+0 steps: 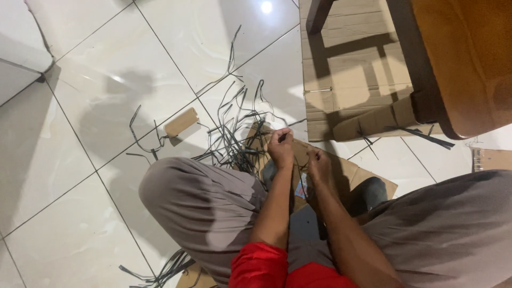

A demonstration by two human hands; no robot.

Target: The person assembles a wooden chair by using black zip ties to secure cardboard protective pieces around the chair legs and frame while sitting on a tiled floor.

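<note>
I sit on the floor with my knees apart in grey trousers (202, 202). My left hand (281, 147) pinches a thin dark strip between thumb and fingers, just above a heap of thin dark strips (237, 128) strewn on the white tiles. My right hand (319, 164) is closed in a fist beside it and seems to grip the same thin strip, which is hard to make out. Both hands hover over a flattened brown cardboard sheet (354, 173) between my legs.
A small tan wooden block (181, 122) lies on the tiles left of the strips. A large cardboard sheet (346, 80) lies at the back, with a brown wooden chair (458, 58) on it. More dark strips (160, 272) lie under my left knee.
</note>
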